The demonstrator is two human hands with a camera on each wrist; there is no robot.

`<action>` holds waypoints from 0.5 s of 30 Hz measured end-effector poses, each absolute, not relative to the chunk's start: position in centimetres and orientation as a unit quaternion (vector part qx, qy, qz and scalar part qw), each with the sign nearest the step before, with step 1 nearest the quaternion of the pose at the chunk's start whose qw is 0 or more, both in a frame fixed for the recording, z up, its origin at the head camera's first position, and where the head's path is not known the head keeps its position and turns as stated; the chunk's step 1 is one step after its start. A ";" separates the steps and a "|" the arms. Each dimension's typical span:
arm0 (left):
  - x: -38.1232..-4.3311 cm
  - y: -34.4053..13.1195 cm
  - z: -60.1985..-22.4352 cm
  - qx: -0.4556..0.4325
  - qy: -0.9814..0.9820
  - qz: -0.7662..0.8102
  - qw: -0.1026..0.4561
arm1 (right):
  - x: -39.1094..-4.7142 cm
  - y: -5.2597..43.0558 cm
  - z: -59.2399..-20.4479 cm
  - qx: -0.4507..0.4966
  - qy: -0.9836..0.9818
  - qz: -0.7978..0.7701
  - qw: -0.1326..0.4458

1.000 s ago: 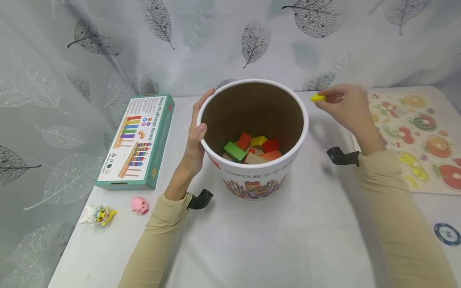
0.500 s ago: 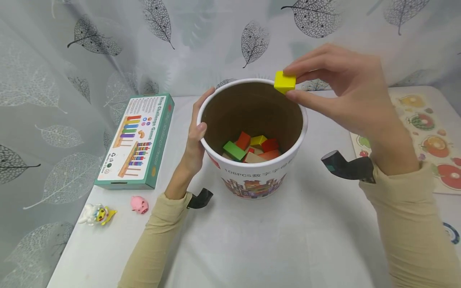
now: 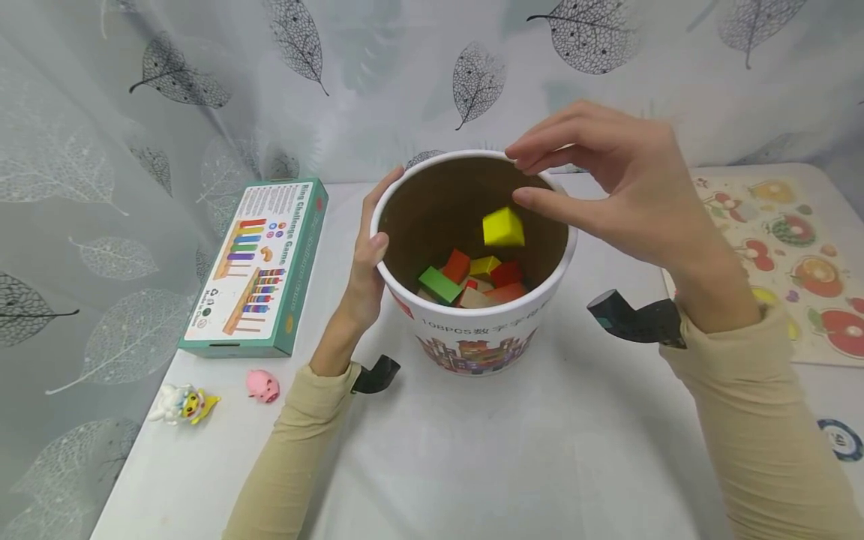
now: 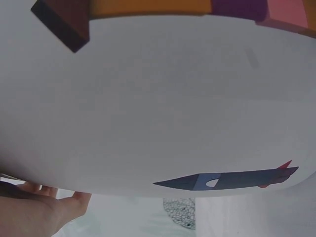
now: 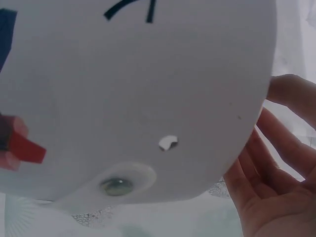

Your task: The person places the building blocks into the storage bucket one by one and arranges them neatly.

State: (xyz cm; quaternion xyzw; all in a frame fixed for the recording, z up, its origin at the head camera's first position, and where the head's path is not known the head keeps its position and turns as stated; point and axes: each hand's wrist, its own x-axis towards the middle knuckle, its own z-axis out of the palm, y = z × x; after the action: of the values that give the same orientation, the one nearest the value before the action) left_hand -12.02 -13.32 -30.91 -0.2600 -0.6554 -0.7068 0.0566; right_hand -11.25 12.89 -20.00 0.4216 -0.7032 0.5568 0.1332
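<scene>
A white printed bucket stands on the table with its mouth up. My left hand holds its left rim, thumb hooked over the edge and fingers along the outside. Inside, a yellow block is in the air, apart from my fingers and above several coloured blocks at the bottom, among them a green block. Over the right rim, my right hand has its thumb and fingers spread with nothing between them. Bucket wall fills both wrist views, with the right hand at its edge in the right wrist view.
A ring game box lies left of the bucket. In front of it are a pink pig figure and a white and yellow figure. A fruit puzzle board and a round chip lie at right.
My right hand came from the right with the yellow block, reached the bucket's rim and let go of it. The block is now lower, inside the bucket. The left hand stayed put.
</scene>
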 end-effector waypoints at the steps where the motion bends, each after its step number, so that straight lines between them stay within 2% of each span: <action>1: -12.0 -13.3 -30.9 -0.260 -0.656 -0.706 0.057 | -11.2 12.9 -20.0 0.423 -0.703 0.557 0.133; 8: -12.2 -13.2 -31.0 -0.263 -0.650 -0.711 0.058 | -11.1 14.1 -20.0 0.421 -0.705 0.554 0.134; 15: -12.1 -14.0 -30.9 -0.254 -0.655 -0.711 0.022 | -10.6 16.7 -20.5 0.405 -0.717 0.552 0.129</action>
State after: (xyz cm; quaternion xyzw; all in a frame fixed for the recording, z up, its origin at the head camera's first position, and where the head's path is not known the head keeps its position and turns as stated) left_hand -12.12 -14.02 -30.93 -0.2536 -0.6551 -0.7114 0.0217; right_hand -10.57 16.66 -20.49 0.4052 -0.7175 0.5517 0.1292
